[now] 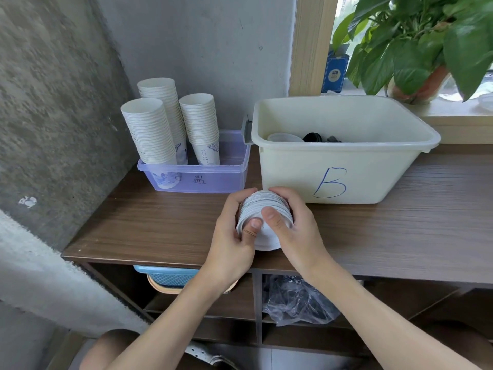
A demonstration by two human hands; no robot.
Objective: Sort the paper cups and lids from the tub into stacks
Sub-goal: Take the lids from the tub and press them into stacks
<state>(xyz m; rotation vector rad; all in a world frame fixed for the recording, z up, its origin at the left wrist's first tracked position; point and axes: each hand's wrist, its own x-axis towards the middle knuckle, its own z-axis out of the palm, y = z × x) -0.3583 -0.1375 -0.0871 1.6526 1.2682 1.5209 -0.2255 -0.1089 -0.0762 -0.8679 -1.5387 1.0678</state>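
A stack of white lids (260,209) is held just above the wooden shelf top, in front of the cream tub (344,166) marked "B". My left hand (234,231) grips its left side and my right hand (290,225) grips its right side, both thumbs lying on the top lid. Inside the tub a white lid (285,137) and some black lids (314,137) show above the rim. Three tall stacks of paper cups (160,124) stand in a purple tray (213,177) at the back left.
A grey wall runs along the left and back. A potted plant (416,44) and a blue box (334,72) sit on the window sill at the right. Below the shelf top (400,222) are cubbies with a blue basket (170,276) and a plastic bag (296,300).
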